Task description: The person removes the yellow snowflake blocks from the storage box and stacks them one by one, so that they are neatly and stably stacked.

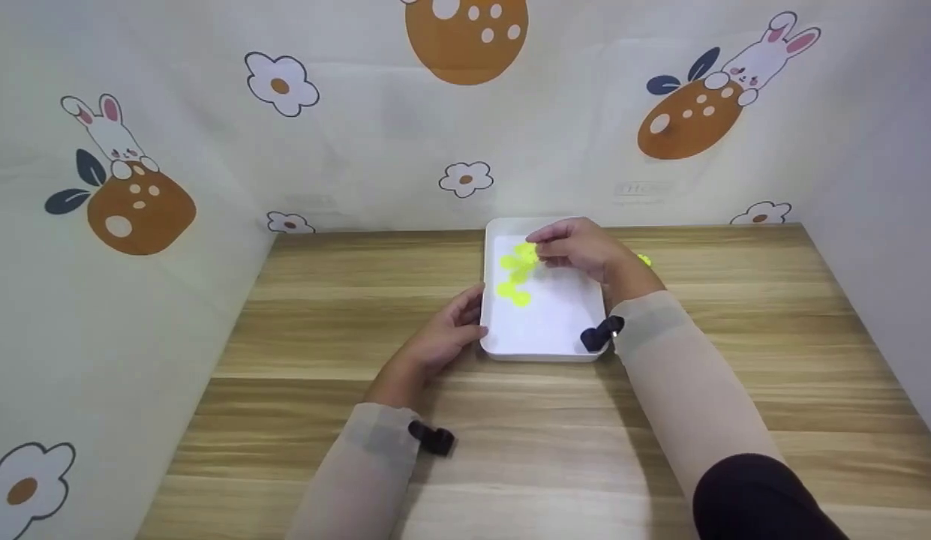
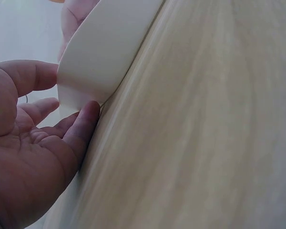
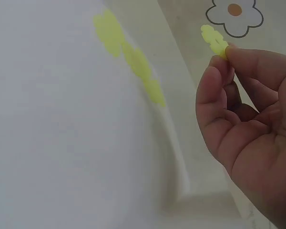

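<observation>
A shallow white tray (image 1: 548,330) lies on the wooden table. Along its left side, my left hand (image 1: 450,330) rests its fingertips against the outer wall, also seen up close in the left wrist view. Over the tray's far half, my right hand (image 1: 581,251) pinches a small bright yellow notched plastic disc (image 3: 213,40) between thumb and fingertips. Several more flat yellow discs (image 1: 518,275) lie in the tray's left part, close together or overlapping. In the right wrist view, some of these tray discs (image 3: 136,62) line up near the rim.
Something yellow (image 1: 644,259) shows just beyond my right wrist, mostly hidden by it. A cloth (image 1: 375,157) printed with rabbits and flowers stands behind the table (image 1: 322,300) and along its sides. Black camera mounts (image 1: 433,438) sit on both wrists.
</observation>
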The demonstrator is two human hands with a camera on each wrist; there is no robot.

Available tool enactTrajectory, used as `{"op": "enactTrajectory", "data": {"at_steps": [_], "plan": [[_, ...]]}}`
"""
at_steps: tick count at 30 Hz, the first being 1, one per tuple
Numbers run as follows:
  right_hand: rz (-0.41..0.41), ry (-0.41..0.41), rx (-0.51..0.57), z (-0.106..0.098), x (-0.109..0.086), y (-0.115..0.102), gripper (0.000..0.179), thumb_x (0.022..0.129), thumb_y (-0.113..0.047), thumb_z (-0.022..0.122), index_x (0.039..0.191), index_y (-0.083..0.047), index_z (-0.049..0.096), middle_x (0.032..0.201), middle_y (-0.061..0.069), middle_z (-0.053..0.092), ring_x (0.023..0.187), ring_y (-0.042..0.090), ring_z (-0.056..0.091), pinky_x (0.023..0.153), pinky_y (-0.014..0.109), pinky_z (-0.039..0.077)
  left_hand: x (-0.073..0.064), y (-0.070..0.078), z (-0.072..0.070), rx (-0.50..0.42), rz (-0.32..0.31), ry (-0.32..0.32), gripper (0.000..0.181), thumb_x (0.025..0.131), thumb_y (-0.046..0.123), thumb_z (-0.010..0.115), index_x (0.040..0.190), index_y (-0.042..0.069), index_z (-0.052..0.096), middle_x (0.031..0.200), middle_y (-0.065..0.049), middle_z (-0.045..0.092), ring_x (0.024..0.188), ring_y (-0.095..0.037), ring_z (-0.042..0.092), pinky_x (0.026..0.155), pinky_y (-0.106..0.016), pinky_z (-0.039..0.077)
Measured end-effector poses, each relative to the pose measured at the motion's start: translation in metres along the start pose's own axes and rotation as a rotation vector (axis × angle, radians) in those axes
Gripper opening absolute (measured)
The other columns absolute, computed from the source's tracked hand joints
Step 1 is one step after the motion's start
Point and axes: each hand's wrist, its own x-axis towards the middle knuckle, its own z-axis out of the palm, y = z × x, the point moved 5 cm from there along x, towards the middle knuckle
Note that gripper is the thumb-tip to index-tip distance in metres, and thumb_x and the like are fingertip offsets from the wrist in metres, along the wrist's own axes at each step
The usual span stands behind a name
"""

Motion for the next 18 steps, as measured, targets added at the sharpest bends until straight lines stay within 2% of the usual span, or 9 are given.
{"op": "enactTrajectory", "data": {"at_steps": [3, 5, 8, 12, 18], "plan": [[-0.003, 0.015, 0.037, -0.004, -0.008, -0.007, 0.034, 0.103, -0.013, 0.071, 0.136, -0.006, 0.073, 0.133, 0.015, 0.070, 0.122, 0.035, 0.067, 0.093, 0.026, 0.064, 0.000, 0.000, 0.000, -0.004, -0.002, 0.002, 0.080, 0.100, -0.006, 0.057, 0.170, 0.002, 0.021, 0.175, -0.023, 0.029, 0.164, -0.039, 0.029, 0.132, -0.052, 0.032], [-0.011, 0.030, 0.064, -0.009, -0.013, -0.012, 0.035, 0.103, -0.014, 0.071, 0.136, -0.006, 0.072, 0.127, 0.010, 0.073, 0.121, 0.035, 0.068, 0.093, 0.026, 0.064, -0.001, 0.001, 0.000, -0.005, -0.004, 0.004, 0.080, 0.099, -0.006, 0.058, 0.170, 0.002, 0.021, 0.175, -0.022, 0.029, 0.164, -0.039, 0.029, 0.132, -0.052, 0.034], [-0.035, 0.050, 0.102, -0.017, -0.021, -0.016, 0.032, 0.103, -0.013, 0.071, 0.133, -0.006, 0.073, 0.118, 0.003, 0.076, 0.111, 0.027, 0.071, 0.091, 0.026, 0.064, 0.000, 0.000, 0.000, -0.006, -0.004, 0.004, 0.080, 0.099, -0.005, 0.058, 0.170, 0.002, 0.021, 0.175, -0.023, 0.030, 0.163, -0.040, 0.030, 0.131, -0.052, 0.035], [-0.076, 0.067, 0.162, -0.028, -0.032, -0.017, 0.027, 0.101, -0.009, 0.072, 0.128, -0.005, 0.076, 0.112, 0.001, 0.079, 0.095, 0.017, 0.073, 0.087, 0.024, 0.065, 0.000, -0.001, -0.001, -0.004, -0.007, 0.009, 0.080, 0.099, -0.005, 0.058, 0.170, 0.002, 0.022, 0.174, -0.022, 0.031, 0.163, -0.039, 0.032, 0.130, -0.050, 0.037], [-0.090, 0.108, 0.299, -0.048, -0.048, -0.008, 0.029, 0.099, -0.009, 0.075, 0.128, -0.005, 0.077, 0.103, 0.000, 0.079, 0.090, 0.015, 0.074, 0.083, 0.023, 0.065, 0.000, -0.001, -0.001, 0.005, -0.029, 0.024, 0.080, 0.099, -0.004, 0.060, 0.170, 0.006, 0.024, 0.173, -0.019, 0.033, 0.162, -0.037, 0.034, 0.130, -0.049, 0.038]]}}
